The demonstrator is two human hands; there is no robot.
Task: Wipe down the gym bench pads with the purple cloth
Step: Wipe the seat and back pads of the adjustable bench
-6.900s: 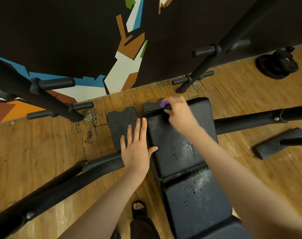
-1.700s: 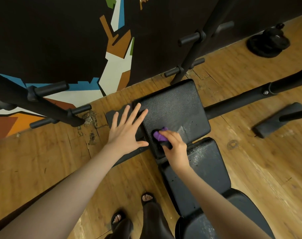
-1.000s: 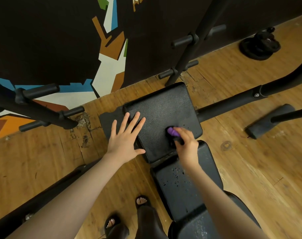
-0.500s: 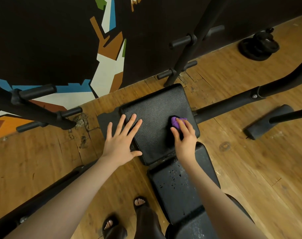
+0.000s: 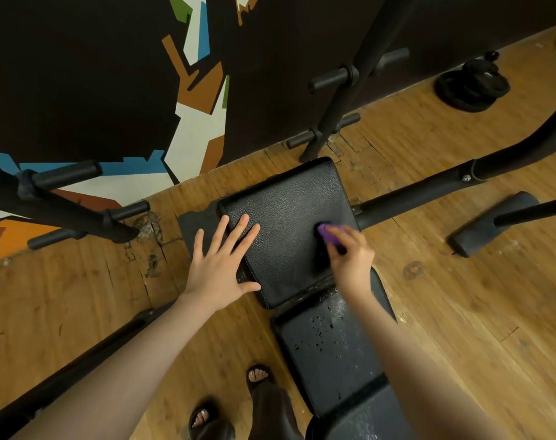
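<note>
At the right edge of the far pad (image 5: 286, 223) of the bench, the right hand (image 5: 349, 258) pinched the purple cloth (image 5: 329, 233) under its curled fingers (image 5: 340, 231), holding the bunched wad against the black leather. Nearly all of that pad's face lay to the left of the cloth, running toward the left hand (image 5: 221, 265), which rested flat with straight, spread fingers on the pad's left edge and held nothing. The bench's long axis ran from this pad back toward the person, where the nearer pad (image 5: 327, 354) showed dark flecks and a dull sheen, and lay just behind the right wrist. Judged from this, the right hand alone was placed to wipe, either leftward across the far pad or back onto the speckled pad.
</note>
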